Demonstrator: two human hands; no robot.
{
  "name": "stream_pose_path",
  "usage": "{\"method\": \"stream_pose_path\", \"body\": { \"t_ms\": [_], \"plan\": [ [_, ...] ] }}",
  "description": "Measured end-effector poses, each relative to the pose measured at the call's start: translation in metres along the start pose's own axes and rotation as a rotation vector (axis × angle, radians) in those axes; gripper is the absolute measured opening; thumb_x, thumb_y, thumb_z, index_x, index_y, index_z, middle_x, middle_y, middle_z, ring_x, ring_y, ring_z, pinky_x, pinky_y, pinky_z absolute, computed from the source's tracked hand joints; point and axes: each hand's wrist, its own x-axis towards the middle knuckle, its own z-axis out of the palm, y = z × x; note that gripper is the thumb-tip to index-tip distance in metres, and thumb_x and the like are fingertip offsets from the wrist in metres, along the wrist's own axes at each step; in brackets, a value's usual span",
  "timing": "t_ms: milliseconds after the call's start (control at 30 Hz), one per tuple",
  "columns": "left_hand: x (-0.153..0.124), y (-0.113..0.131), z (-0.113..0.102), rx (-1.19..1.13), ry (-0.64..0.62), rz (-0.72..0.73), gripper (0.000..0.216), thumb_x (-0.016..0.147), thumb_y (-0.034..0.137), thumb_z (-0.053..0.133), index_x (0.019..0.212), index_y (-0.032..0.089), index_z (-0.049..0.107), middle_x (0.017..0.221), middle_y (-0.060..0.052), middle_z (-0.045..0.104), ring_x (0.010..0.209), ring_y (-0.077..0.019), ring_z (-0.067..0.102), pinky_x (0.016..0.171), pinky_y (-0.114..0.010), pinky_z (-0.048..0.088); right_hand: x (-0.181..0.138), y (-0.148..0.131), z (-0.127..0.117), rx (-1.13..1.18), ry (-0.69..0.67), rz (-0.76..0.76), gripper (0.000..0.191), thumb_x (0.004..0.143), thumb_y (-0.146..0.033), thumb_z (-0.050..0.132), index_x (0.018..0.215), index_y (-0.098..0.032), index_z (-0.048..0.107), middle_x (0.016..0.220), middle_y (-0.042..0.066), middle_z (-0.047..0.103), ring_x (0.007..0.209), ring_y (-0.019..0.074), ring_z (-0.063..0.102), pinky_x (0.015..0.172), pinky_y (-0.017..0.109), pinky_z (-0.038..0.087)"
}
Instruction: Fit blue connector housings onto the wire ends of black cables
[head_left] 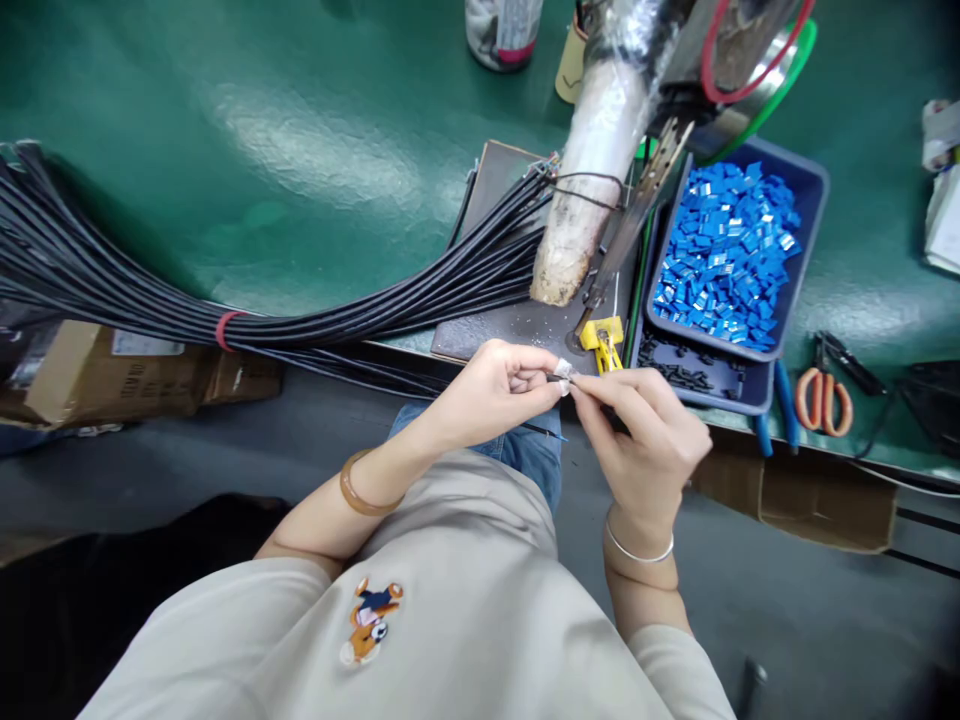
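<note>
My left hand (499,390) is closed, its thumb and forefinger pinching a thin black cable (556,378); white wrapping (564,370) covers its fingertips. Against that same spot, my right hand (645,420) has its thumb and forefinger pressed together. Whatever is between those right fingertips is too small and covered to name. Both hands meet in front of the bench edge, above my lap. Just beyond them sits a yellow tool (604,340). Under the left hand a short dark cable piece (544,431) with a blue tip sticks out.
A thick bundle of black cables (337,328), tied with a red band, runs along the bench onto a dark board (499,325). At right stand a bin of blue connectors (814,240), a tray of small black parts (757,388) and orange-handled scissors (825,400). A wrapped tube (600,150) hangs overhead.
</note>
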Motion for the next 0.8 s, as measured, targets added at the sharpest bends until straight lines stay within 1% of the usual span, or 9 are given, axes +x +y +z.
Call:
{"method": "stream_pose_path", "body": {
  "t_ms": [67,133,233,300,367,467,600,700,800],
  "plan": [
    [-0.001,0.000,0.002,0.012,0.019,0.016,0.020,0.086,0.026,0.062,0.075,0.010,0.061,0.057,0.006,0.032,0.053,-0.0046,0.026,0.048,-0.020,0.021,-0.002,-0.003,0.003,0.027,-0.055,0.030,0.007,0.088,-0.014,0.067,0.090,-0.020,0.064,0.080,-0.001,0.067,0.070,0.0102,0.065,0.063,0.022,0.051],
    [-0.002,-0.001,0.003,0.016,0.048,0.026,0.022,0.086,0.028,0.064,0.074,0.010,0.062,0.057,0.006,0.031,0.053,-0.0045,0.024,0.047,-0.021,0.019,-0.005,-0.004,0.005,0.114,-0.038,0.151,0.006,0.091,-0.016,0.063,0.089,-0.020,0.060,0.074,-0.003,0.065,0.063,0.0087,0.065,0.058,0.021,0.051],
    [-0.002,-0.004,0.003,-0.021,0.098,0.017,0.022,0.085,0.031,0.066,0.079,0.010,0.066,0.058,0.006,0.032,0.053,-0.0046,0.024,0.048,-0.021,0.017,-0.010,-0.003,0.004,0.249,0.189,0.320,0.003,0.093,-0.019,0.061,0.092,-0.021,0.062,0.066,-0.007,0.062,0.047,0.0064,0.060,0.045,0.018,0.045],
    [-0.002,-0.005,0.003,-0.052,0.142,0.010,0.020,0.084,0.031,0.067,0.080,0.011,0.067,0.060,0.004,0.036,0.054,-0.0050,0.027,0.049,-0.021,0.019,-0.012,-0.002,0.005,0.294,0.400,0.309,0.007,0.093,-0.021,0.061,0.100,-0.021,0.063,0.065,-0.006,0.062,0.044,0.0072,0.059,0.040,0.019,0.043],
    [0.000,-0.006,0.003,-0.063,0.183,0.025,0.019,0.084,0.031,0.067,0.079,0.012,0.067,0.062,0.003,0.041,0.055,-0.0055,0.031,0.050,-0.021,0.022,-0.013,-0.001,0.008,0.337,0.512,0.261,0.019,0.093,-0.019,0.060,0.111,-0.023,0.061,0.072,-0.004,0.068,0.049,0.0099,0.064,0.041,0.021,0.047],
    [0.003,-0.007,0.003,-0.067,0.218,0.056,0.020,0.083,0.032,0.067,0.075,0.014,0.067,0.063,0.002,0.046,0.056,-0.0060,0.035,0.051,-0.020,0.026,-0.013,0.000,0.016,0.349,0.447,0.265,0.022,0.090,-0.012,0.062,0.109,-0.022,0.061,0.089,-0.001,0.076,0.068,0.0154,0.075,0.058,0.027,0.062],
    [0.006,-0.006,0.005,-0.084,0.231,0.078,0.018,0.083,0.031,0.068,0.076,0.014,0.067,0.064,0.002,0.050,0.056,-0.0063,0.039,0.052,-0.019,0.031,-0.013,0.002,0.027,0.301,0.276,0.215,0.015,0.084,-0.010,0.069,0.094,-0.021,0.065,0.104,0.003,0.077,0.095,0.0197,0.076,0.081,0.034,0.065],
    [0.008,-0.006,0.006,-0.085,0.247,0.104,0.017,0.084,0.028,0.066,0.075,0.014,0.066,0.065,0.002,0.052,0.056,-0.0057,0.041,0.053,-0.019,0.032,-0.011,0.003,0.031,0.250,0.261,0.125,0.016,0.083,-0.009,0.068,0.093,-0.021,0.064,0.110,0.005,0.076,0.098,0.0194,0.075,0.087,0.036,0.064],
    [0.011,-0.006,0.007,-0.063,0.268,0.130,0.018,0.085,0.028,0.065,0.074,0.014,0.064,0.064,0.002,0.052,0.055,-0.0054,0.041,0.053,-0.019,0.033,-0.008,0.005,0.033,0.182,0.274,0.068,0.016,0.083,-0.008,0.067,0.091,-0.021,0.062,0.110,0.005,0.076,0.094,0.0188,0.076,0.085,0.035,0.064]
  ]
}}
